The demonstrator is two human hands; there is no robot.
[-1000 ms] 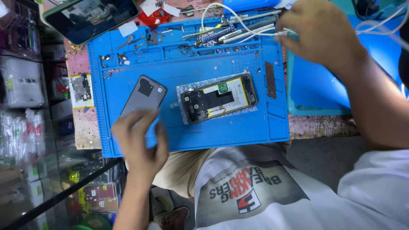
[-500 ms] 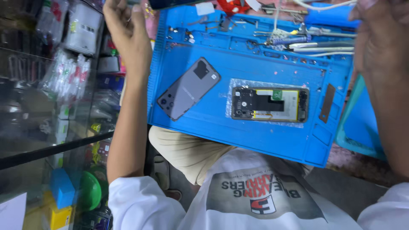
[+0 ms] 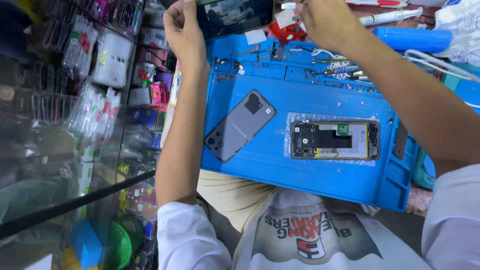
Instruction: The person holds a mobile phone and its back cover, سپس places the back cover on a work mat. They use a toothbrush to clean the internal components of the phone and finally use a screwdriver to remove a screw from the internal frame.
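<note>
Both my arms reach to the far side of a blue work mat [image 3: 260, 165]. My left hand [image 3: 184, 31] is curled on the left edge of a dark-screened flat device [image 3: 235, 15] at the top of the view. At the device's right edge, my right hand [image 3: 325, 19] closes on it. On the mat lie a grey phone back cover [image 3: 240, 125], tilted, and an opened phone [image 3: 335, 141] with its battery and boards exposed, resting on clear bubble wrap. Neither hand touches these two.
Tweezers, small tools and screws [image 3: 330, 67] lie along the mat's far edge, with white cables [image 3: 435, 57] and a blue tube [image 3: 415, 39] to the right. On the left, a glass display case [image 3: 75, 125] holds packaged accessories. A dark spudger [image 3: 401, 141] sits at the mat's right side.
My left hand rose from the mat's near edge to the far side and took the device's left edge. My right hand left the tools and came to the device's right edge.
</note>
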